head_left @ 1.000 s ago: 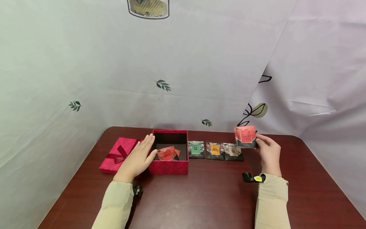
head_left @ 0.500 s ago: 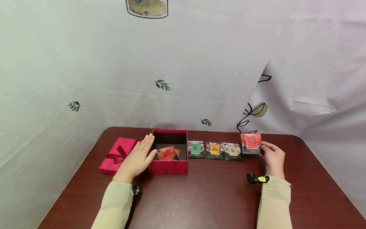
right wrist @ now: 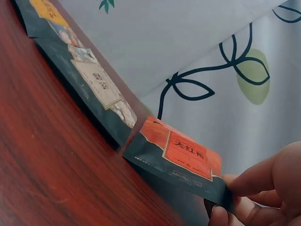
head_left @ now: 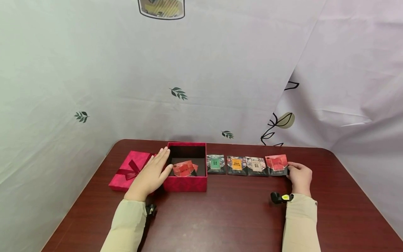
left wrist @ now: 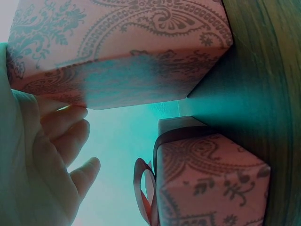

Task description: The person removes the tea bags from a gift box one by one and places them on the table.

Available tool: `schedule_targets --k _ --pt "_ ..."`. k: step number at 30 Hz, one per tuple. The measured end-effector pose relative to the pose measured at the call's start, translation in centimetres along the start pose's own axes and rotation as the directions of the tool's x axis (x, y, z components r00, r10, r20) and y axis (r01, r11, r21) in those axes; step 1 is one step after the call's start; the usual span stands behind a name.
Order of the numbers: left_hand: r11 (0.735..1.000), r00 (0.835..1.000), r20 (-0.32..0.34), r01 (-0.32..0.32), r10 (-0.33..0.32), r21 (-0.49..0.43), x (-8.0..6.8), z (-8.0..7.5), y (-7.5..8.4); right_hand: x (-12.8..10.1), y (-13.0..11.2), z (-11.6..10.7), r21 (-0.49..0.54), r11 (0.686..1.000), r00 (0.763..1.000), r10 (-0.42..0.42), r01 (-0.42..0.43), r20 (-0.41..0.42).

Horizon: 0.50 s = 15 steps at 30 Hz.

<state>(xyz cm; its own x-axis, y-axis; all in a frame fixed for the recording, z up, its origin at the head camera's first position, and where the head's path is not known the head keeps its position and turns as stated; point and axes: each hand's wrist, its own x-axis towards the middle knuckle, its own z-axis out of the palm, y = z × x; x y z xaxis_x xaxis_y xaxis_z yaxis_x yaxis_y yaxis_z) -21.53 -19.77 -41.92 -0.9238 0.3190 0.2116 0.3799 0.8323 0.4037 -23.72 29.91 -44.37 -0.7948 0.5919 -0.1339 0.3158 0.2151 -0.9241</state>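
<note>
My right hand [head_left: 300, 176] pinches the right edge of a red-and-black tea sachet [right wrist: 183, 153], low over the table at the right end of a row. To its left lie a beige-labelled sachet [head_left: 256, 166], an orange-labelled sachet [head_left: 237, 165] and a green-labelled sachet [head_left: 216, 164]. My left hand [head_left: 150, 175] rests with straight fingers at the left rim of an open red gift box [head_left: 185, 184]. Inside that box lie red sachets [head_left: 184, 169]. The left wrist view shows the fingers [left wrist: 70, 136] beside the patterned box wall.
Left of the box lies its red lid [head_left: 132, 169] with a dark ribbon bow, partly behind the left hand. The reddish-brown wooden table [head_left: 233, 217] ends at a pale curtain [head_left: 220, 70] with leaf prints behind it.
My right hand has moved right and down with the red sachet, lowering it from raised and upright to tilted back beside the beige-labelled one. The left hand stays in place.
</note>
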Motion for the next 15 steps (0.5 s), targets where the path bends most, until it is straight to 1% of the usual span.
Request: schedule_targets --k 8,15 --pt "1.000 1.000 -0.001 0.003 -0.003 -0.003 -0.06 -0.10 0.17 0.23 0.22 -0.19 -0.150 0.988 0.999 -0.035 0.032 -0.022" --pt "1.000 1.000 -0.003 0.002 -0.002 -0.003 -0.06 -0.11 0.21 0.31 0.31 -0.19 -0.276 0.957 0.994 -0.104 0.091 -0.035"
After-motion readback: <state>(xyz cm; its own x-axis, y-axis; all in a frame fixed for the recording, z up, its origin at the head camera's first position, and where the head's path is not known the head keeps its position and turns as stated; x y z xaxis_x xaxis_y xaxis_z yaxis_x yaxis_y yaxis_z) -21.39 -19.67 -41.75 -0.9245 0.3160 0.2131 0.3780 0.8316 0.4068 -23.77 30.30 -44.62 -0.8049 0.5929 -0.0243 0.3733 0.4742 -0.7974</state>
